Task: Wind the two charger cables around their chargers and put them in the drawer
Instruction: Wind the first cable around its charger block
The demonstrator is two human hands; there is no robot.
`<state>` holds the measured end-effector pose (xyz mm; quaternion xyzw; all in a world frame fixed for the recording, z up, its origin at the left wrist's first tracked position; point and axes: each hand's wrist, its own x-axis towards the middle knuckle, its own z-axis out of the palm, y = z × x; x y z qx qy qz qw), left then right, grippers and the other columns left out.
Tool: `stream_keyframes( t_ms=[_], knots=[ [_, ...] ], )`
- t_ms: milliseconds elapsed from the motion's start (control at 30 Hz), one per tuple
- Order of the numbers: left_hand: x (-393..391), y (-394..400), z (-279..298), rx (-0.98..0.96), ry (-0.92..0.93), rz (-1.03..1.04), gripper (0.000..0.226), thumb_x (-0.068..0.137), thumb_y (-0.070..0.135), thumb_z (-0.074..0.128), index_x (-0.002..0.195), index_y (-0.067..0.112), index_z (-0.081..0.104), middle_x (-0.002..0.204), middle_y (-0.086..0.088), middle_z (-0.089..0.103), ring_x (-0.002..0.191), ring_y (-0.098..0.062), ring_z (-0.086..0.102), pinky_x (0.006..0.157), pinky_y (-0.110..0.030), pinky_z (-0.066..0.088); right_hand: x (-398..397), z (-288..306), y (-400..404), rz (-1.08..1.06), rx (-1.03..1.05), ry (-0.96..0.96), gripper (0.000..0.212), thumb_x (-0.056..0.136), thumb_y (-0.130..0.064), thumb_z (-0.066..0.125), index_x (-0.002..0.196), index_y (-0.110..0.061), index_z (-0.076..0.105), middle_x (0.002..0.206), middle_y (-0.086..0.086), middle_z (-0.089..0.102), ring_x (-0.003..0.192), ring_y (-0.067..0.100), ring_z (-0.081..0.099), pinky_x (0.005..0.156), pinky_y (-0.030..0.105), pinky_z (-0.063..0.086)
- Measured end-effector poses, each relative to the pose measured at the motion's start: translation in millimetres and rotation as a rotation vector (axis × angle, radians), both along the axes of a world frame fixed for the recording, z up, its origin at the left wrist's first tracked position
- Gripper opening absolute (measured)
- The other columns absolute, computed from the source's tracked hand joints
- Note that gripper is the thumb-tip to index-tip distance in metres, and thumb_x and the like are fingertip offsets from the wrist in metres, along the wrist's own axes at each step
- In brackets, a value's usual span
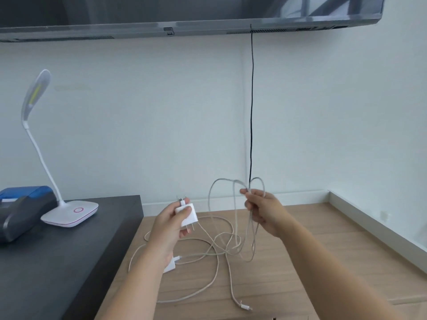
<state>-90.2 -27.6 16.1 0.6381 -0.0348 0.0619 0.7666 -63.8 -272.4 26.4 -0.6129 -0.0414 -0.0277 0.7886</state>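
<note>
In the head view, at lower centre, we see the left hand (169, 224) curled round a white charger (187, 215), thumb across its face and fingers behind, lifted clear of the wooden top (312, 250); metal prongs seem to show both above the thumb and below the block, so we cannot tell which end is which. Right of it, the right hand (262, 211) grips a bunch of pale cable (250, 236), fingers closed round it, with loops standing above the fist and longer loops hanging below to just over the wood. How many strands pass through the fist we cannot count. More cable sprawls on the wood beneath both hands in crossing curves, and we cannot tell where one cable ends and the other begins; one plug end (245, 307) lies near the bottom edge. A second charger (172, 264) lies on the wood, mostly hidden behind the left wrist. No drawer front can be made out. At left, a dark cabinet (69, 262) carries a white lamp (69, 213) and a blue-and-grey device (20, 211) cut off by the frame edge. A screen (184, 12) runs along the top, its upper part cut off, and a black cord (251, 112) drops from it down the wall to behind the loops.
</note>
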Motion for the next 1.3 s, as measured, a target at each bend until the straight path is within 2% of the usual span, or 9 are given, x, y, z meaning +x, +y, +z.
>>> stream_keyframes(
  t_ms=[200, 333, 467, 600, 733, 900, 1000, 1167, 1300],
  knots=[
    [-38, 26, -21, 0.025, 0.109, -0.017, 0.033, 0.079, 0.026, 0.060, 0.111, 0.026, 0.071, 0.103, -0.007, 0.064, 0.080, -0.018, 0.055, 0.059, -0.026, 0.041, 11, -41, -72, -0.168, -0.006, 0.193, 0.014, 0.099, -0.013, 0.044, 0.106, -0.008, 0.056, 0.062, 0.006, 0.044, 0.031, 0.003, 0.024, 0.030, 0.014, 0.017],
    [-59, 28, -46, 0.008, 0.160, -0.061, 0.052, 0.069, 0.028, 0.052, 0.118, 0.037, 0.066, 0.102, -0.007, 0.064, 0.082, -0.020, 0.055, 0.058, -0.030, 0.034, 13, -86, -102, -0.421, -0.183, 0.424, 0.017, 0.095, -0.011, 0.054, 0.080, -0.001, 0.055, 0.069, 0.014, 0.053, 0.032, 0.007, 0.039, 0.033, 0.016, 0.033],
    [-70, 24, -68, -0.097, 0.217, -0.043, 0.052, 0.068, 0.024, 0.058, 0.119, 0.033, 0.063, 0.116, -0.013, 0.066, 0.086, -0.020, 0.061, 0.059, -0.028, 0.041, 9, -104, -112, -0.610, -0.477, 0.482, 0.035, 0.083, -0.025, 0.071, 0.091, 0.005, 0.057, 0.068, 0.014, 0.053, 0.057, 0.025, 0.052, 0.057, 0.035, 0.045],
    [-84, 20, -83, -0.149, 0.226, -0.054, 0.044, 0.068, 0.021, 0.069, 0.109, 0.008, 0.062, 0.115, -0.021, 0.068, 0.077, -0.015, 0.060, 0.059, -0.025, 0.044, -5, -102, -103, -0.717, -0.794, 0.498, 0.108, 0.071, -0.053, 0.075, 0.148, -0.006, 0.016, 0.136, 0.018, 0.047, 0.125, 0.036, 0.045, 0.103, 0.044, 0.039],
    [-97, 21, -87, -0.131, 0.178, -0.098, 0.044, 0.069, 0.022, 0.073, 0.110, 0.009, 0.065, 0.098, -0.007, 0.067, 0.072, -0.009, 0.061, 0.057, -0.021, 0.047, -36, -77, -56, -0.895, -0.872, 0.226, 0.082, 0.084, -0.037, 0.064, 0.150, -0.024, 0.016, 0.155, 0.006, 0.023, 0.139, 0.034, 0.021, 0.111, 0.051, 0.021],
    [-107, 27, -82, -0.088, 0.135, -0.144, 0.059, 0.058, 0.036, 0.081, 0.112, 0.015, 0.070, 0.106, -0.003, 0.070, 0.079, -0.010, 0.063, 0.060, -0.020, 0.049, -62, -62, 39, -0.179, -1.005, -0.540, 0.055, 0.085, -0.023, 0.064, 0.135, -0.037, 0.045, 0.145, -0.005, 0.039, 0.141, 0.017, 0.027, 0.107, 0.029, 0.018],
    [-115, 34, -71, -0.028, 0.101, -0.147, 0.060, 0.057, 0.042, 0.083, 0.112, 0.020, 0.073, 0.114, -0.001, 0.071, 0.085, -0.013, 0.065, 0.063, -0.024, 0.052, -57, -57, 79, 0.002, -1.127, -0.717, 0.052, 0.089, -0.033, 0.058, 0.133, -0.055, 0.039, 0.154, -0.010, 0.029, 0.143, 0.021, 0.020, 0.113, 0.039, 0.018],
    [-126, 54, -62, -0.068, 0.078, -0.155, 0.079, 0.047, 0.057, 0.089, 0.114, 0.018, 0.072, 0.105, 0.000, 0.072, 0.084, -0.010, 0.065, 0.066, -0.023, 0.050, -56, -44, 100, 0.127, -0.909, -0.587, 0.011, 0.088, -0.036, 0.065, 0.097, -0.037, 0.071, 0.147, -0.015, 0.039, 0.133, 0.019, 0.027, 0.109, 0.025, 0.019],
    [-124, 58, -60, -0.309, 0.082, -0.148, 0.073, 0.041, 0.046, 0.095, 0.103, 0.013, 0.075, 0.097, -0.001, 0.072, 0.077, -0.008, 0.066, 0.059, -0.017, 0.053, -59, -50, 111, 0.325, -0.532, -0.417, 0.014, 0.089, -0.018, 0.064, 0.090, -0.008, 0.073, 0.090, -0.009, 0.072, 0.095, 0.006, 0.064, 0.088, 0.022, 0.046]
  ],
)
